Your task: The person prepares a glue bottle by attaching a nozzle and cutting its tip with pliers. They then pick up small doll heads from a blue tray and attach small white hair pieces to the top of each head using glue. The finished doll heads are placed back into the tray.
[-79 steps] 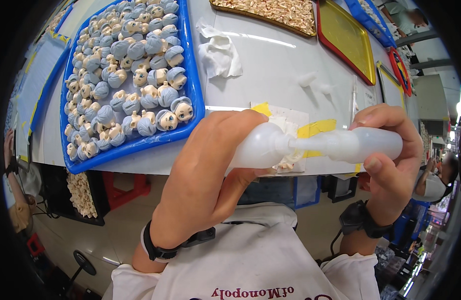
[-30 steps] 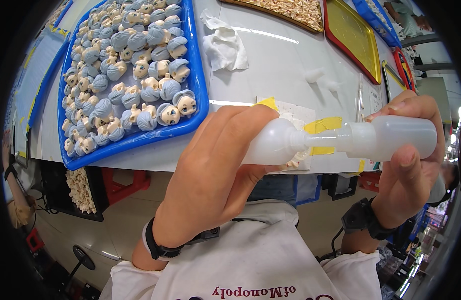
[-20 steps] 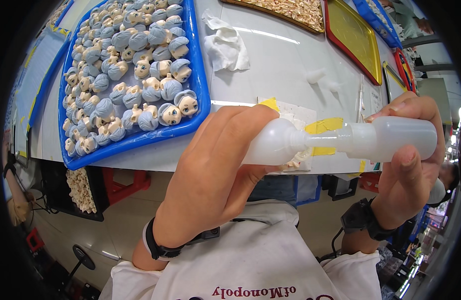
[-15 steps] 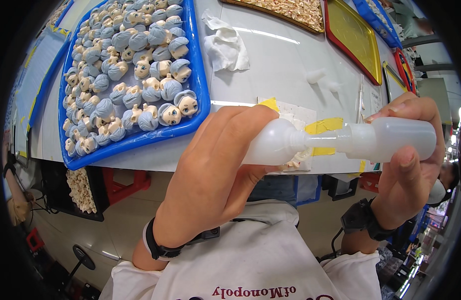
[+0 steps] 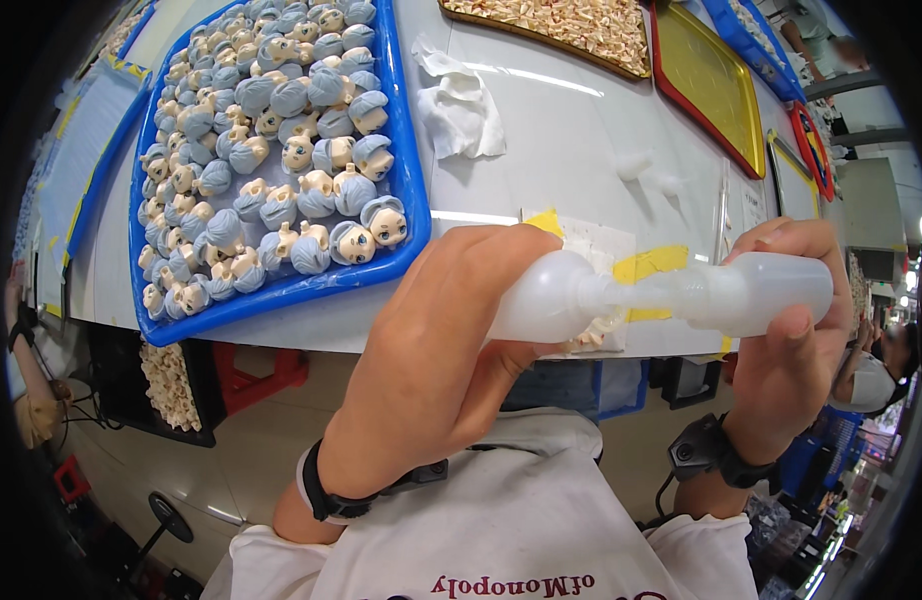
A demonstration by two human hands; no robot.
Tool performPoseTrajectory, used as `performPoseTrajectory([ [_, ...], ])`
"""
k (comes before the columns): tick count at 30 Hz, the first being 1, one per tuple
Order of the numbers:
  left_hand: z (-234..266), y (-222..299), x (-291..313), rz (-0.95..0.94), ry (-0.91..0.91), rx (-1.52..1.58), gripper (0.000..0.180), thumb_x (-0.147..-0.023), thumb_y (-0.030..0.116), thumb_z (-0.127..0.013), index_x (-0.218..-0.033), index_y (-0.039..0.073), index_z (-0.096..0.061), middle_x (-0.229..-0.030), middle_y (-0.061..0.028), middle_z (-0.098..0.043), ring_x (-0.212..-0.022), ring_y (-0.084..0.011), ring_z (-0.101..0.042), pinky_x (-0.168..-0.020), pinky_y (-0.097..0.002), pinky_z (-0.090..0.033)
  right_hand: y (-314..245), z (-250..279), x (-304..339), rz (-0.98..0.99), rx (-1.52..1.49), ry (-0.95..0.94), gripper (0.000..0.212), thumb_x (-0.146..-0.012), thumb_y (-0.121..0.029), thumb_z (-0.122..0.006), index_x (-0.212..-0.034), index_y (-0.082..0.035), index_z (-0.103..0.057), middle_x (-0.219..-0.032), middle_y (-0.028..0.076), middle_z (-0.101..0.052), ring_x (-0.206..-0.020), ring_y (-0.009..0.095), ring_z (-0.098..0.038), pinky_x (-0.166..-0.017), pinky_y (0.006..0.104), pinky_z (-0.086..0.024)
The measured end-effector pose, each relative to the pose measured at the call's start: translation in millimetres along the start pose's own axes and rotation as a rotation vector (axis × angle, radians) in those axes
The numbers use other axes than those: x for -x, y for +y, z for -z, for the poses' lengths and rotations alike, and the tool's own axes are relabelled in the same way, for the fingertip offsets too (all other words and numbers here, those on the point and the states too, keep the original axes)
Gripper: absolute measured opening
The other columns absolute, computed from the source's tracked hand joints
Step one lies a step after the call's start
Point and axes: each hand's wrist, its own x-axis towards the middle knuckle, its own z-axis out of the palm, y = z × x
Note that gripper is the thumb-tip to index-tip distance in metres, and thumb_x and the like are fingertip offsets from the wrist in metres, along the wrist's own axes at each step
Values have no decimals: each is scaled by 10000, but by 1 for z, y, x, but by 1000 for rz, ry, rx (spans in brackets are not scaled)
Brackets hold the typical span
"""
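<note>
My left hand is wrapped round a translucent white squeeze bottle, held on its side with its narrow nozzle pointing right. In my right hand lies a second translucent bottle, gripped between thumb and fingers, its neck facing left. The two bottles meet end to end above the table's near edge, the nozzle seeming to run into the second bottle's neck. Behind them, partly covered, is a whitish pad with yellow tape beside it.
On the left stands a blue tray full of doll heads with grey-blue hair. A crumpled white cloth lies beside it. Farther back are a tray of small pale parts and a gold tray. A red stool is below the table.
My right hand has brought its bottle left, closer to the other one, so less of the nozzle shows between them. My left hand keeps its grip. The whole view has shifted slightly.
</note>
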Motion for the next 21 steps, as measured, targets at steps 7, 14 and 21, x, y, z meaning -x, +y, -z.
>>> performPoseTrajectory([
  [7,0,2,-2,2,-2,3,364,-813,92,-600,-1131,-20,-463,-1048,-176,-578,-953,-303,-546,-853,-365,-416,10,-5,2,-19,-222,65,554,-695,-420,-722,-951,26,-516,-827,90,-565,-678,101,-529,-583,196,-401],
  [14,-1,3,-3,11,2,37,357,-827,97,-591,-1138,-19,-459,-1086,-167,-546,-970,-274,-530,-865,-341,-402,19,-6,2,-153,-545,-29,560,-701,-382,-732,-1000,17,-477,-768,88,-589,-554,112,-533,-485,219,-419],
  [21,-6,-2,-12,112,114,92,342,-789,60,-634,-1089,-6,-484,-978,-163,-546,-834,-310,-541,-759,-346,-435,27,-8,-5,-63,-559,53,528,-744,-234,-649,-1123,31,-394,-928,152,-592,-887,209,-576,-838,315,-418],
])
